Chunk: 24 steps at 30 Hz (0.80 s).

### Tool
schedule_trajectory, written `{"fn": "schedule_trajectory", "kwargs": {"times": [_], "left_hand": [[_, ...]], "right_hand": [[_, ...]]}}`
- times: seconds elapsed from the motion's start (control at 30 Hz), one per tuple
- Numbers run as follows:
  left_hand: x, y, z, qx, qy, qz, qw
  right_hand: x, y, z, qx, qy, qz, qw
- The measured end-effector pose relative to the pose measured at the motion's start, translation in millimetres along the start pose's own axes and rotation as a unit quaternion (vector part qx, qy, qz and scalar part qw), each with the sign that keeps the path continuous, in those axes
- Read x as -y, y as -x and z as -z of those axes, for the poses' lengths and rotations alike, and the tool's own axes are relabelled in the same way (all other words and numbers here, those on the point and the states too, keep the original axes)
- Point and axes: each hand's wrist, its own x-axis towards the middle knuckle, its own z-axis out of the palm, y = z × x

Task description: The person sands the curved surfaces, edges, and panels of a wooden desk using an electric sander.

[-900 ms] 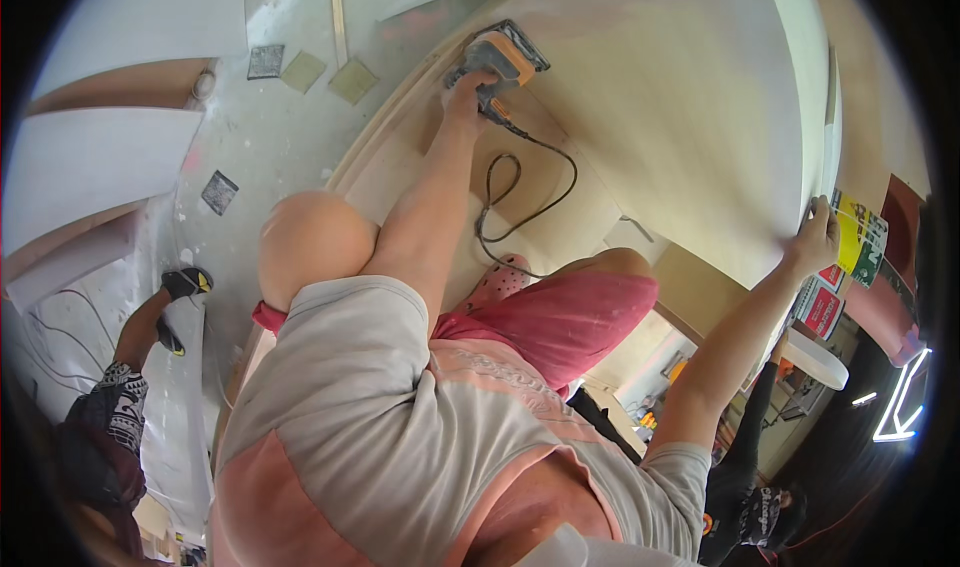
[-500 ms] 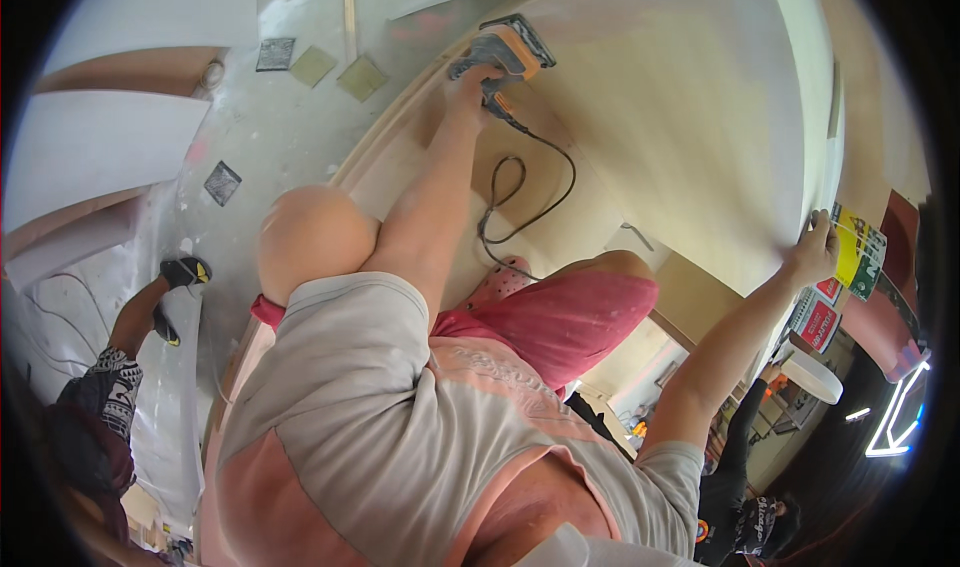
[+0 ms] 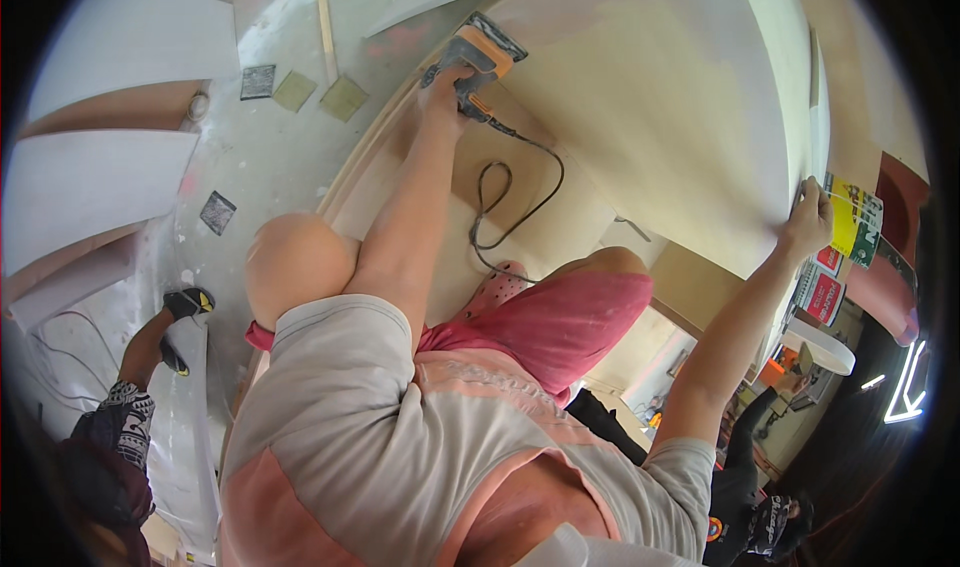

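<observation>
Left hand (image 3: pixel 447 79): closed on sander (image 3: pixel 482 49), held far ahead.
Right hand (image 3: pixel 806 225): gripped on panel (image 3: pixel 660 117) edge, well right of sander.

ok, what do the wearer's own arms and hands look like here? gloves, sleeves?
Both arms are bare from the short sleeves down. No gloves, watch or rings visible on the left hand or right hand. The shirt is grey with pinkish-orange panels.
</observation>
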Motion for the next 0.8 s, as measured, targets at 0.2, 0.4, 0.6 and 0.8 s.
{"fn": "schedule_trajectory", "kwargs": {"times": [0.2, 0.4, 0.6, 0.8], "left_hand": [[-19.3, 59.5, -46.1, 0.007, -0.019, -0.040, 0.999], [-6.2, 106.6, -95.4, 0.069, -0.059, -0.233, 0.968], [31.7, 126.4, -111.3, 0.001, -0.275, -0.544, 0.792], [16.6, 106.7, -96.4, 0.005, -0.243, -0.515, 0.822]], "right_hand": [[-8.2, -3.3, -5.1, -0.008, -0.017, -0.001, 1.000], [-10.6, 1.1, -6.0, -0.018, -0.077, -0.008, 0.997], [-7.9, 5.5, -7.2, -0.033, -0.092, -0.008, 0.995], [-0.7, 12.7, -4.0, -0.051, -0.077, -0.001, 0.996]]}}
